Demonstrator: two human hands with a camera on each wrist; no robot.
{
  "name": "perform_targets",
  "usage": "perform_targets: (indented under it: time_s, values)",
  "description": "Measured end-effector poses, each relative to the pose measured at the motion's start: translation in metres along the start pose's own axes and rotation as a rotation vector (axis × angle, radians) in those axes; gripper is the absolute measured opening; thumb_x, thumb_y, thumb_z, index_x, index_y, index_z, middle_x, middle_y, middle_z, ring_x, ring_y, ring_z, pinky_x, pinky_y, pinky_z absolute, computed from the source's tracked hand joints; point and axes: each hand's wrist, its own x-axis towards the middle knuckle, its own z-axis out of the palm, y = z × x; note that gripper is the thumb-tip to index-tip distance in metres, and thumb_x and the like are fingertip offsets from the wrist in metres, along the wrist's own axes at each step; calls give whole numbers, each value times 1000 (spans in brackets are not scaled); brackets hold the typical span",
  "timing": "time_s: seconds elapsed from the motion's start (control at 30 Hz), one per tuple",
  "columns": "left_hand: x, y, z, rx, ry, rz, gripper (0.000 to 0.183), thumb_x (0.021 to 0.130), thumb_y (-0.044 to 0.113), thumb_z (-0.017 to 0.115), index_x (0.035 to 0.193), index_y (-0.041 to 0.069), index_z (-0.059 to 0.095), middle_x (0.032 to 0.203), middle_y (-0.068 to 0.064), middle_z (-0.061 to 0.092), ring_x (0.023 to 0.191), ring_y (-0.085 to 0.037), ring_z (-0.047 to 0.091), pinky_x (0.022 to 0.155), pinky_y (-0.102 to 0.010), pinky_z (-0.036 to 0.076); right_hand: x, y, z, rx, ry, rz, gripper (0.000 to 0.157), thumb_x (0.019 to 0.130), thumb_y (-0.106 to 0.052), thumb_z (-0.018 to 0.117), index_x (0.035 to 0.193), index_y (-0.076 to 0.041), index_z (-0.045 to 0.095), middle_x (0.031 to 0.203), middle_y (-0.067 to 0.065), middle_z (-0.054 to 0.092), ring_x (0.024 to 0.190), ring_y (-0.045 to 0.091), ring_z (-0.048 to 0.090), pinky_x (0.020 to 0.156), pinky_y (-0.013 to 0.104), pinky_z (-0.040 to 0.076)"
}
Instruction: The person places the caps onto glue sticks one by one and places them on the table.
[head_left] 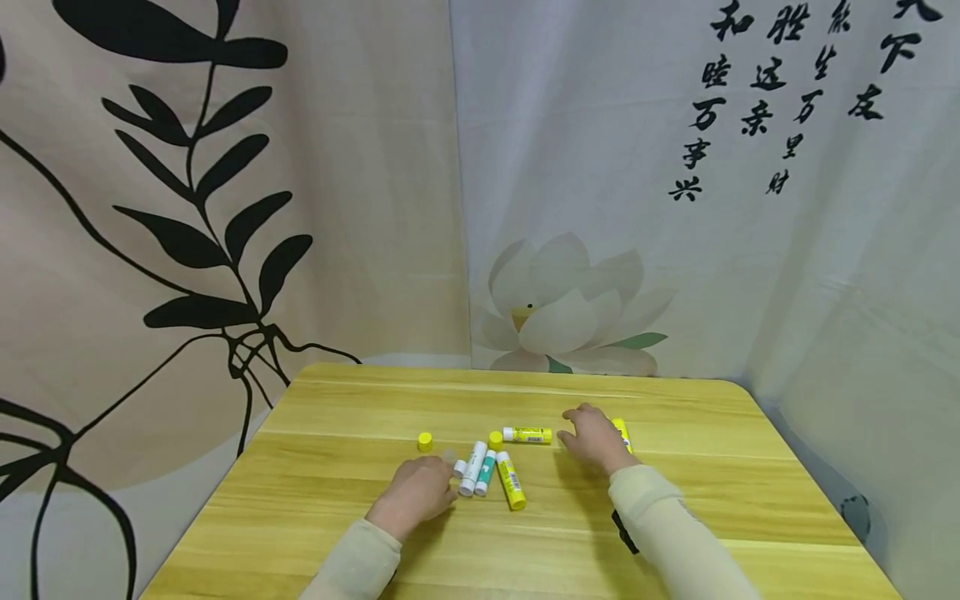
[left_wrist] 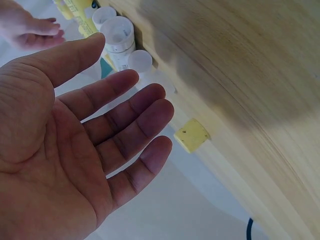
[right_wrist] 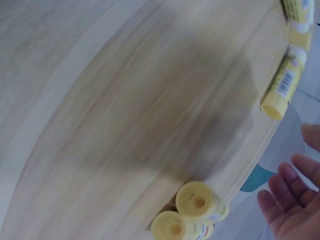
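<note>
My left hand (head_left: 422,490) hovers with relaxed, slightly bent fingers left of a group of glue sticks; its palm holds nothing in the left wrist view. Nearest it are a small white cap (head_left: 460,468), a white tube (head_left: 472,468) and a white-and-teal glue stick (head_left: 486,472). A yellow glue stick (head_left: 512,481) lies just right of these. Another yellow glue stick (head_left: 528,435) lies sideways behind. My right hand (head_left: 597,442), fingers loosely spread and holding nothing, is between that one and two yellow glue sticks (right_wrist: 196,201) lying side by side, partly hidden in the head view.
A yellow cap (head_left: 425,442) stands apart at the left, and a second yellow cap (head_left: 496,440) sits behind the teal stick. The wooden table (head_left: 675,517) ends at a back edge before a printed curtain (head_left: 375,183).
</note>
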Motion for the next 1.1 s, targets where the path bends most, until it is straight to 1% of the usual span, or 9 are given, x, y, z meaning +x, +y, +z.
perform_targets:
  time_s: [0.13,0.3,0.4,0.53,0.7,0.87,0.93,1.1]
  values:
    - [1,-1,1,-3,-18,-14,18,87,26,76,85,12,64,75,-1,59,67,-15,54,60,-37,49,5,-7,8,-7,-31,-36,40,93,-18,69,125,5,62,123,23,59,116,41,56,98,53,45]
    - [3,-2,2,7,-32,-33,19,87,27,75,85,12,64,75,-1,59,68,-15,55,62,-37,50,11,-14,19,-19,-36,-81,42,91,-17,73,125,5,62,122,21,59,114,39,56,97,50,47]
    - [2,-2,2,0,-37,-36,20,87,28,75,84,12,64,74,0,57,67,-15,53,61,-36,49,13,-18,25,-22,-37,-95,43,90,-17,73,125,5,62,120,20,59,113,37,56,95,47,48]
    - [0,-2,1,-11,-34,-28,21,87,28,75,81,13,62,72,1,56,64,-13,49,58,-35,47,15,-21,31,-37,-31,-108,43,89,-15,74,125,5,62,119,18,60,111,35,57,93,45,50]
    - [-1,-1,-1,-4,-13,-14,20,86,27,76,80,13,62,72,1,56,64,-13,49,58,-34,47,17,-25,34,-60,1,-125,42,88,-12,75,124,5,62,119,17,61,112,33,57,94,44,49]
    - [0,1,-2,-1,-33,-21,21,86,27,76,80,13,61,71,1,54,64,-13,49,58,-34,47,20,-30,39,-82,4,-140,40,89,-10,74,125,5,62,121,17,60,114,34,56,96,45,49]
    - [0,1,-1,-3,-41,-24,21,86,28,76,80,13,61,70,2,53,63,-13,48,58,-33,46,21,-31,43,-108,2,-154,39,90,-9,73,125,4,62,122,17,60,114,34,56,95,45,49]
    - [1,1,2,2,-38,-21,21,87,29,76,81,14,63,69,3,52,62,-12,46,56,-31,44,23,-33,49,-153,0,-181,35,90,-8,72,122,3,64,118,16,61,111,33,57,93,45,50]
